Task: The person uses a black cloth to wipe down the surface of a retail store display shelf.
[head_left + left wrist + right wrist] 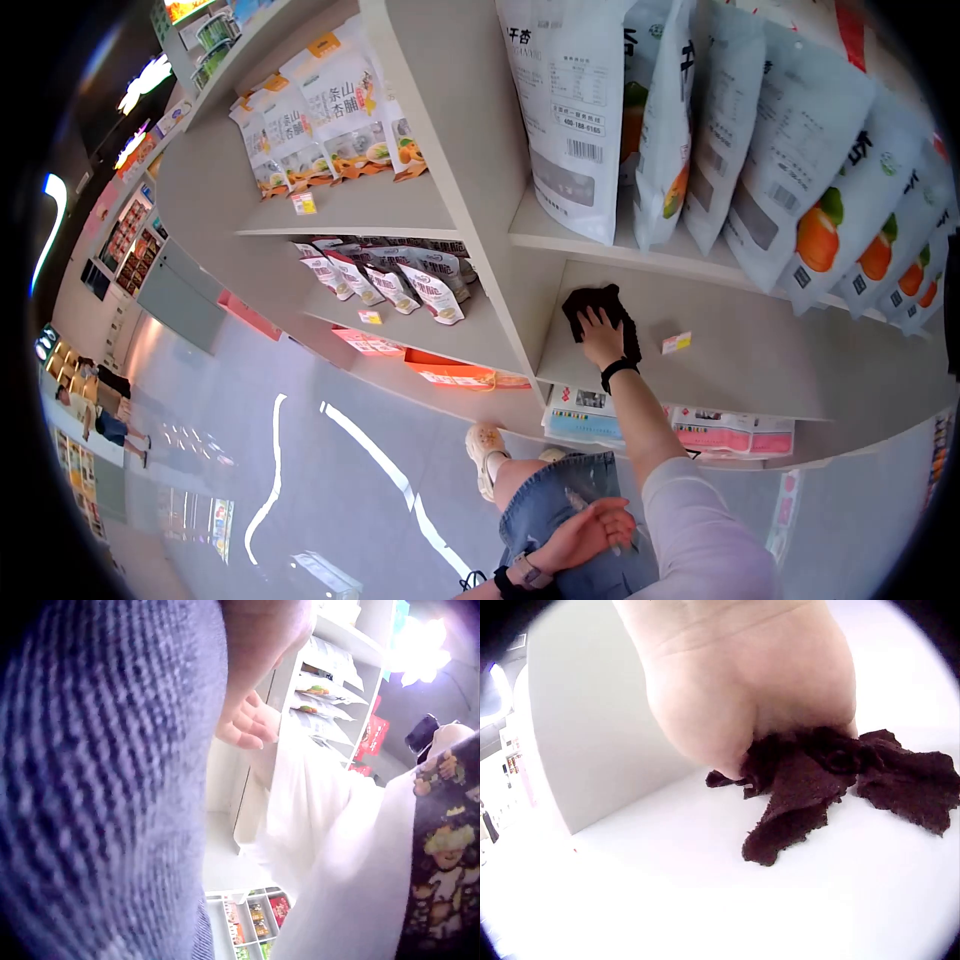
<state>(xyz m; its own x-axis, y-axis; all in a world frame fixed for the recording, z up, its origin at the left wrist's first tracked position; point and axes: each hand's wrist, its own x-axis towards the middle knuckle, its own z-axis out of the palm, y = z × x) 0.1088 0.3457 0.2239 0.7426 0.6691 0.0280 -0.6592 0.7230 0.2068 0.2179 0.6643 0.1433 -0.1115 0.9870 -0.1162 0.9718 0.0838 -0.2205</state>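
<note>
On the lower shelf board (740, 370) lies a dark brown cloth (630, 335), and my right hand (602, 340) presses down on it with the fingers spread. From the right wrist view, the crumpled cloth (799, 802) sticks out under the heel of my right hand (750, 682), its fingers hidden there. Beside the cloth, a grey upright divider (600, 720) rises from the board. My left hand (588, 530) hangs loosely curled in front of my denim shorts, holding nothing. The left wrist view catches the fingertips of that hand (251, 724) near a white sleeve.
A small price tag (677, 343) stands on the same board, right of the cloth. Large white pouches (575, 120) overhang from the shelf above. Flat packages (730, 432) lie underneath. Snack bags (390, 280) fill the shelves left of the divider. Two people (90, 410) are far off at left.
</note>
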